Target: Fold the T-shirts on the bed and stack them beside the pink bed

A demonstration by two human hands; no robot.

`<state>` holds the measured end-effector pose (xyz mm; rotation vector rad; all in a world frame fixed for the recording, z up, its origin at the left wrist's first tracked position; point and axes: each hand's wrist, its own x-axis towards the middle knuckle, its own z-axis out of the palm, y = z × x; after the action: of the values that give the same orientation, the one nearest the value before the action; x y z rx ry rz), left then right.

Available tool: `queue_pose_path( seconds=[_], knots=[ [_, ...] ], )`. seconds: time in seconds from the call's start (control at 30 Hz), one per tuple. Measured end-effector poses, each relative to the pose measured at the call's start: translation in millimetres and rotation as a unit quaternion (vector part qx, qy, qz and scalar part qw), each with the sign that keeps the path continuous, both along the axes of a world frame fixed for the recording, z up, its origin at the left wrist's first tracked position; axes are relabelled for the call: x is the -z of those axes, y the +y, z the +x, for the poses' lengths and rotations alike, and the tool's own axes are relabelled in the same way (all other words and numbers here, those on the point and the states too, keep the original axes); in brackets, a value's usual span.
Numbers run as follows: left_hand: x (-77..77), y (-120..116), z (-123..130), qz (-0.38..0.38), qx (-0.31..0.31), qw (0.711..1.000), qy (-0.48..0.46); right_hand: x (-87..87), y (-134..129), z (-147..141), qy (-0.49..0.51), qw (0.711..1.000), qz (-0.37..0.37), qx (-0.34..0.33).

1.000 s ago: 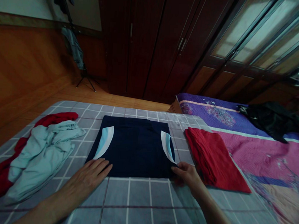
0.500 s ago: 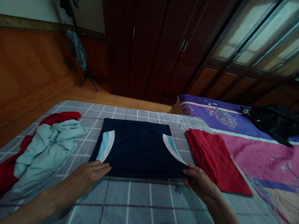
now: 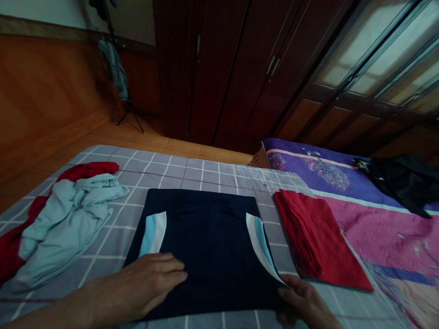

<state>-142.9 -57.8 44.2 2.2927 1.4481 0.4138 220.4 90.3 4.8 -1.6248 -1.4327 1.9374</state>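
Two hands show in my head view, both on the navy cloth (image 3: pixel 208 247), which lies folded at the near middle of the checked sheet (image 3: pixel 204 176). My left hand (image 3: pixel 162 282) rests back up on its left part, over the near end of a blue-and-white stripe, fingers together and slightly bent; I cannot tell whether it grips any fabric. My right hand (image 3: pixel 301 299) is closed in a pinch on the near right corner, thumb on top, where the other stripe ends. Just right of the cloth I see the red bundle (image 3: pixel 325 243), folded; to the left, the pale garment (image 3: pixel 69 215) lies crumpled against the red garment (image 3: pixel 1 251). Beyond the sheet's right side is the purple-and-pink spread (image 3: pixel 378 231), bearing the black garment (image 3: pixel 406 181). The dark wardrobe (image 3: pixel 217 61) stands across the floor, with the rack (image 3: pixel 128 108) left of it.
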Motion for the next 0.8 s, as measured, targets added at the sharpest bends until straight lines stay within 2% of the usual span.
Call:
queue_pose_path(
  seconds=[0.1,0.23,0.3,0.37,0.43,0.5,0.6,0.67,0.7,0.8],
  knots=[
    [0.2,32.4,23.5,0.007,0.03,0.999,0.007,0.1,3.4,-7.9,-0.056,0.998,0.032,-0.011],
    [24.1,66.5,55.1,0.015,0.026,1.0,0.002,-4.6,6.6,-15.6,-0.094,0.993,0.068,-0.002],
    [37.1,77.0,64.3,-0.016,0.036,0.999,-0.001,-5.7,6.7,-17.7,-0.09,0.994,0.067,0.012],
    [43.9,82.2,66.7,-0.055,0.052,0.997,-0.005,-5.4,5.7,-19.6,-0.064,0.996,0.052,0.034],
    [42.2,82.0,62.5,-0.082,0.059,0.995,-0.022,-4.5,3.8,-21.9,-0.024,0.998,0.022,0.062],
    [33.4,77.2,52.7,-0.102,0.053,0.992,-0.059,-3.9,1.8,-24.8,0.021,0.997,-0.01,0.079],
    [18.0,66.5,32.5,-0.151,0.003,0.976,-0.156,-5.4,1.3,-30.1,0.073,0.992,-0.046,0.087],
    [14.9,61.0,19.9,-0.183,-0.057,0.943,-0.271,-9.5,3.6,-36.2,0.084,0.989,-0.054,0.11],
    [16.6,59.4,15.0,-0.199,-0.09,0.915,-0.339,-12.8,5.5,-40.9,0.085,0.987,-0.051,0.124],
    [29.5,60.3,8.1,-0.245,-0.175,0.793,-0.53,-27.3,11.7,-66.2,0.095,0.986,-0.024,0.138]
  ],
)
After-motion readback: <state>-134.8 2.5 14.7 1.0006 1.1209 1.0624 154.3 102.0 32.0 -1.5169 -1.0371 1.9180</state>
